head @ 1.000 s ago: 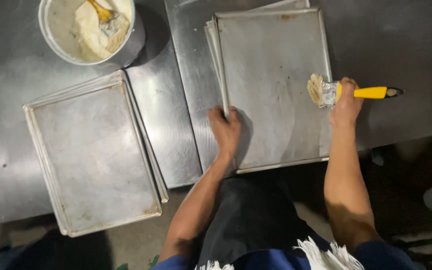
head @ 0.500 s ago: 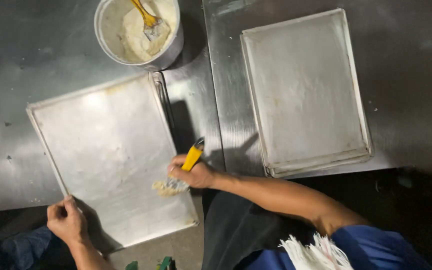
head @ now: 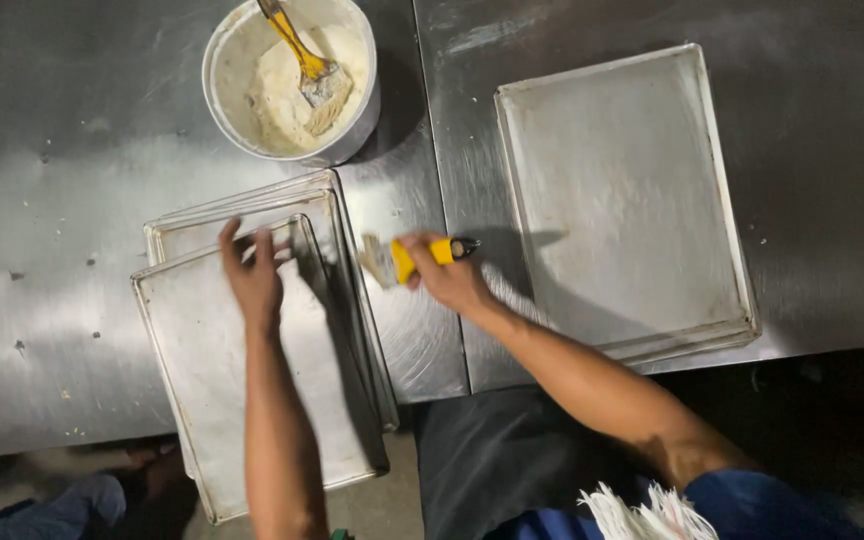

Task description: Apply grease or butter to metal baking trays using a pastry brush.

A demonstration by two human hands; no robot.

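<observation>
Trays (head: 252, 370) lie stacked at the counter's (head: 72, 200) near-left edge, below and left of the bucket (head: 292, 80), and the top one sits skewed over the one beneath, its near corner jutting out past the counter edge. The left hand (head: 252, 275) rests flat and open on the top tray's far end, fingers spread, gripping nothing. The right hand (head: 447, 275) is closed around the yellow handle of a brush (head: 407, 258), its bristles pointing toward the trays, just right of the stack and below the bucket.

The overhang looks like the main risk: with only a flat palm on it, a push toward the person could tip the top tray off the edge, and the greasy-looking metal would give the palm little hold. The loaded bristles hover over bare counter between the stack and the second pile of trays (head: 622, 200), which lies right of the bucket; a drip there would smear the steel. A second brush (head: 302, 55) stands in the bucket's pale paste, and the bucket sits close to the stack's far corner, so a tray shoved away could knock it.
</observation>
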